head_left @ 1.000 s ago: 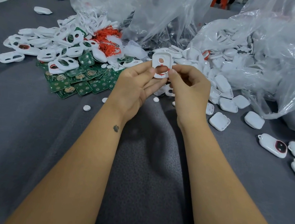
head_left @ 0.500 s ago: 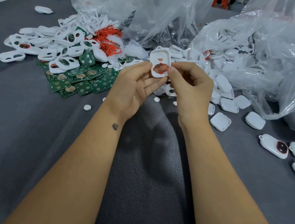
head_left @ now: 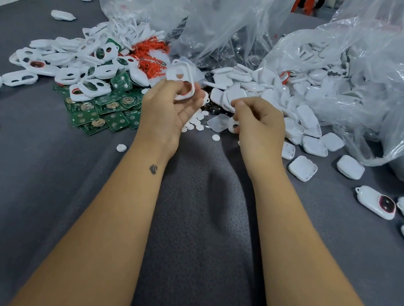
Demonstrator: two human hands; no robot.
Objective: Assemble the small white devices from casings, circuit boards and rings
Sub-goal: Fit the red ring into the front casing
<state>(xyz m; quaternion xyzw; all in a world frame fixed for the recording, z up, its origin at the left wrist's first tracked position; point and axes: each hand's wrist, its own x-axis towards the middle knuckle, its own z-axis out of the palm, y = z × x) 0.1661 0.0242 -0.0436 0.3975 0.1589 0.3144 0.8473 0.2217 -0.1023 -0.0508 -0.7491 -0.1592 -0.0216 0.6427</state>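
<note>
Grey cloth covers our worktop [head_left: 28,183], and parts lie in heaps along its far side. At the left sit open white casing fronts [head_left: 87,87] over a spread of green circuit boards [head_left: 104,114], with a tangle of orange-red rings [head_left: 149,53] behind them. Our left hand [head_left: 168,108] pinches one casing front [head_left: 182,80] between thumb and fingertips, raised above the heaps, a red ring showing in its lower opening. Our right hand [head_left: 259,124] is curled, thumb against forefinger, just over small white button discs [head_left: 199,120]; whether it holds anything we cannot tell. Further right lie casing backs [head_left: 302,168] spilling from clear plastic bags [head_left: 378,97], and finished devices [head_left: 376,201] at the edge.

We judge the main risk to be the ring slipping out of the casing front, since only a light one-handed pinch steadies it; a dropped disc could also vanish among the loose ones. No readable writing or brand shows anywhere.
</note>
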